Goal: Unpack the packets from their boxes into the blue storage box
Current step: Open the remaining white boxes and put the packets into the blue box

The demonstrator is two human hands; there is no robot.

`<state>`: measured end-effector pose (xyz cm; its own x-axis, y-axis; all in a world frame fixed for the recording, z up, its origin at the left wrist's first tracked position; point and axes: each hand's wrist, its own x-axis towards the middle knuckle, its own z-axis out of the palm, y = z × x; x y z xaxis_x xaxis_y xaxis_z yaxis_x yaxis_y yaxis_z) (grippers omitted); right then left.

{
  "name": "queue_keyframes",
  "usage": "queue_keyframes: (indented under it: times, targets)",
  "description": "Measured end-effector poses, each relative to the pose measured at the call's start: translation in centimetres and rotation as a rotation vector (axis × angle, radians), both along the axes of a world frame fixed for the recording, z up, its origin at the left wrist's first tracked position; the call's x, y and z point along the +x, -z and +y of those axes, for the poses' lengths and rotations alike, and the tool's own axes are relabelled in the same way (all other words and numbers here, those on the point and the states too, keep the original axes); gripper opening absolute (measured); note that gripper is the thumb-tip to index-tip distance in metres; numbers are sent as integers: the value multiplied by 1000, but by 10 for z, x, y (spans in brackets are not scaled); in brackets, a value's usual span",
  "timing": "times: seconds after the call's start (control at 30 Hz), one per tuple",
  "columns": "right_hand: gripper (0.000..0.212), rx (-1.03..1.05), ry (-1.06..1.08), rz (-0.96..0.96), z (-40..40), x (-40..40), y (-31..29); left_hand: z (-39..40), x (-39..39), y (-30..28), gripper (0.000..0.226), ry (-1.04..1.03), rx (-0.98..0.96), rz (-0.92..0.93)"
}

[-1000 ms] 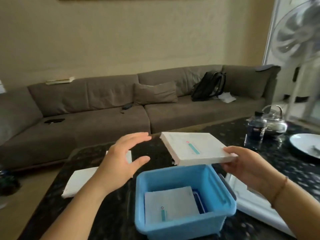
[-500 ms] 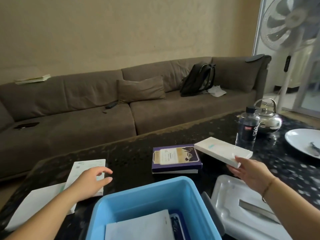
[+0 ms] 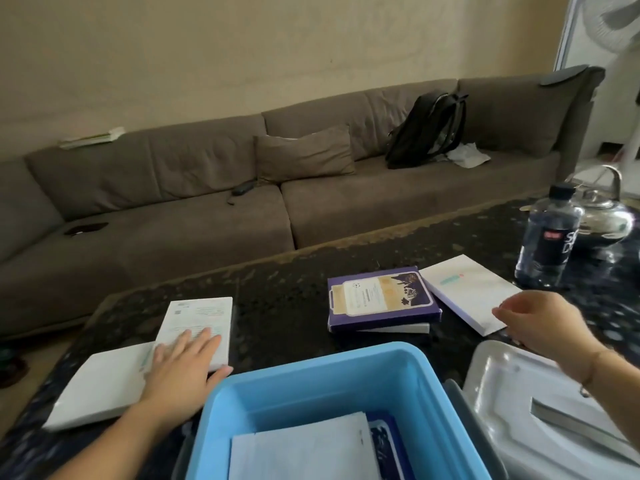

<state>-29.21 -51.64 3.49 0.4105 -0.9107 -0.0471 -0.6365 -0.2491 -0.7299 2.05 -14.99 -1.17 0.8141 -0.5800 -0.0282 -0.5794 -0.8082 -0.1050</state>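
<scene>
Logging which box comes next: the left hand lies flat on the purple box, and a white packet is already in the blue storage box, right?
Not quite. In the head view the left hand lies flat on a white printed box, not the purple box. A white packet does lie in the blue plastic storage box.

A brown sofa (image 3: 242,209) is running along the beige wall (image 3: 242,46). A cushion (image 3: 303,155) is leaning against its back, a black backpack (image 3: 427,131) is standing further right with crumpled white paper (image 3: 467,157) beside it. A remote (image 3: 242,188) and a dark flat item (image 3: 85,229) are lying on the seats; books (image 3: 91,139) are resting on the backrest. On the dark speckled counter (image 3: 284,299) a water bottle (image 3: 547,237) is standing just beside a steel kettle (image 3: 604,216). A fan (image 3: 616,26) is showing blurred at top right
</scene>
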Motion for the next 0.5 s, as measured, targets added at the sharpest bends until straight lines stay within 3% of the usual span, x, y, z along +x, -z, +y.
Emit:
queue_keyframes:
  times: [0.1, 0.27, 0.3, 0.4, 0.43, 0.5]
  targets:
    - [12, -140, -189, -23, 36, 35, -31, 0, -3, -1, 65, 27, 77, -46]
    - [11, 51, -730, 38, 108, 145, -72, 14, -2, -5, 62, 71, -151, -143]
    - [19, 148, -802, 81, 123, 168, -75, 20, 1, -2, 56, 114, -245, -190]
    - [44, 400, -868, 246, 164, 231, -69, 36, 6, 1, 9, 150, -490, -283]
    - [51, 383, -898, 334, 176, 249, -64, 40, 9, 4, 10, 152, -517, -259]
    - [55, 354, -948, 486, 192, 280, -53, 50, 14, 9, 35, 111, -501, -211]
